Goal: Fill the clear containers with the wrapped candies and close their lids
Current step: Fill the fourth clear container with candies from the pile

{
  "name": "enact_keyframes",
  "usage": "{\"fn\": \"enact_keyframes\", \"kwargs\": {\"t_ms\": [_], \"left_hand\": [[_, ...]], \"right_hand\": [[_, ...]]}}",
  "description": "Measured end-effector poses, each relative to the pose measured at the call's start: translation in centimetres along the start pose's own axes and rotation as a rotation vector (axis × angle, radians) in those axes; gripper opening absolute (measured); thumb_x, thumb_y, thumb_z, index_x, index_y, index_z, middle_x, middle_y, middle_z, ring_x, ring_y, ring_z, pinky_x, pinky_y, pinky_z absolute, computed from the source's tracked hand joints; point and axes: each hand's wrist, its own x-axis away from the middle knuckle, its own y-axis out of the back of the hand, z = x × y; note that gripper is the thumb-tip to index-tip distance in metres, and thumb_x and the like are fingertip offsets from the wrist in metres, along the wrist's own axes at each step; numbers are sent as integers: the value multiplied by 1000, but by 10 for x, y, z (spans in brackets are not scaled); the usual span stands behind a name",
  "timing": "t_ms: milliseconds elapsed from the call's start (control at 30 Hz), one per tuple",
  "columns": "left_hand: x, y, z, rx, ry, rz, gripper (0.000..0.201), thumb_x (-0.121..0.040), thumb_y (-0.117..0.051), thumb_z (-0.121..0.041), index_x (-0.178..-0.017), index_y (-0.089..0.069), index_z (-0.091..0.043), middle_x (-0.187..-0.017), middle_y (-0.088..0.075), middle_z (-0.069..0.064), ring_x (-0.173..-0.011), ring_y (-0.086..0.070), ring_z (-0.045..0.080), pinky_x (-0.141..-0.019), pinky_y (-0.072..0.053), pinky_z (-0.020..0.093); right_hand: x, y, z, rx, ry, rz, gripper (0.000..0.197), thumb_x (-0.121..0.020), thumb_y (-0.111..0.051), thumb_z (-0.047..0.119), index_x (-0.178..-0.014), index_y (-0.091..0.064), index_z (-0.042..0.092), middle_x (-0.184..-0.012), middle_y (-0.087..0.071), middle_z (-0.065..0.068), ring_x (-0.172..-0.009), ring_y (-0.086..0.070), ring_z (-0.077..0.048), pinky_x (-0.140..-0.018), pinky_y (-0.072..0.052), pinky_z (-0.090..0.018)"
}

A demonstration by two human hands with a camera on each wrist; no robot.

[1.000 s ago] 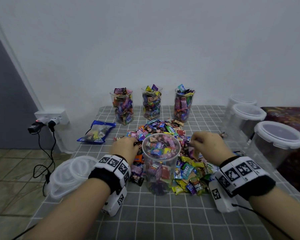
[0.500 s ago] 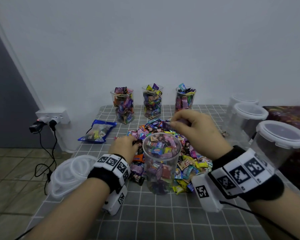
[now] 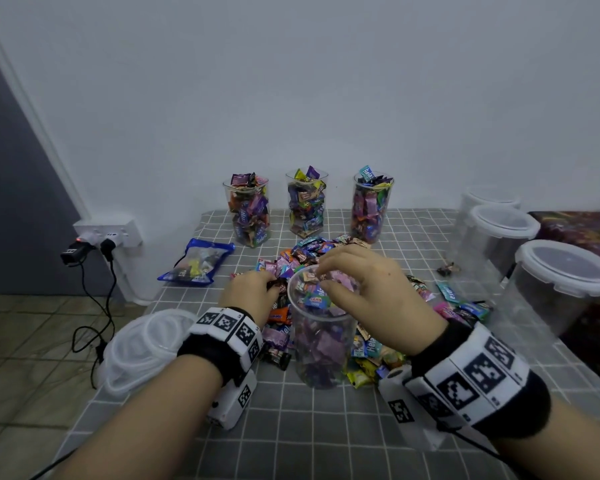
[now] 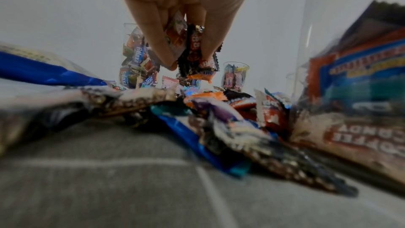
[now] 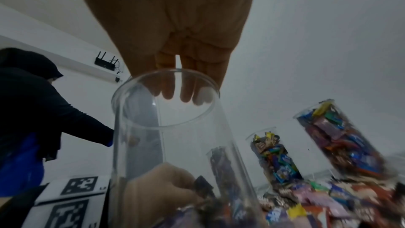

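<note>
A tall clear container (image 3: 321, 344), nearly full of wrapped candies, stands at the table's middle without a lid. My right hand (image 3: 326, 282) hovers over its mouth. In the right wrist view its fingers (image 5: 186, 93) hang straight just above the rim (image 5: 136, 82) and hold nothing. My left hand (image 3: 257, 292) rests on the candy pile (image 3: 312, 251) just left of the container. In the left wrist view the left hand (image 4: 188, 60) pinches a few wrapped candies (image 4: 195, 48) above the pile (image 4: 219, 103).
Three filled lidless containers (image 3: 307, 206) stand in a row by the wall. Three empty lidded tubs (image 3: 565, 289) line the right edge. A stack of clear lids (image 3: 146, 344) sits at the left edge, with a blue candy bag (image 3: 196, 261) behind it. A socket with cables (image 3: 108, 233) is left of the table.
My right hand rose from the pile with candies, moved left over the container's mouth, and now holds nothing. My left hand stayed on the pile.
</note>
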Motion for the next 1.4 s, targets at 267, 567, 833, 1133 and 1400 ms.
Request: {"fn": "enact_keyframes", "kwargs": {"t_ms": [267,567,833,1133,1400], "left_hand": [[0,-1,1,16,-2,-8,26,-94,-51,-29,-107,-67,-14,-104,-67,7,-95,-61,24,-74,-45,32],[1,0,7,135,14,-64,22,-93,-53,-26,-104,-69,-16,-95,-69,8,-88,-61,26,-75,-50,35],[5,21,2,348,-17,-169,20,-91,-58,-27,-102,-71,-15,-83,-67,-1,-77,-57,14,-67,-39,26],[19,75,-40,651,-213,-220,8,-87,-64,-23,-88,-72,-20,-76,-67,-9,-74,-60,8,-68,-45,25],[30,75,-56,522,-363,14,10,-84,-66,-23,-89,-74,-19,-72,-69,-5,-70,-61,10,-69,-48,29]], "right_hand": [[18,-14,-18,-539,-410,146,93,-58,-70,61,-138,-31,33,-130,-44,24,-121,-43,4,-100,-38,-20],[21,-22,-24,-728,-431,116,89,-51,-76,52,-128,-36,32,-130,-52,10,-117,-52,3,-96,-44,-16],[23,-21,-23,-703,-430,119,85,-52,-75,55,-125,-36,37,-129,-53,13,-119,-51,0,-104,-42,-28],[23,-22,-21,-698,-440,112,78,-53,-75,56,-120,-38,42,-129,-53,14,-119,-51,1,-106,-40,-33],[23,-18,-16,-708,-452,125,67,-56,-77,50,-109,-36,50,-119,-48,26,-110,-49,12,-96,-42,-18]]}}
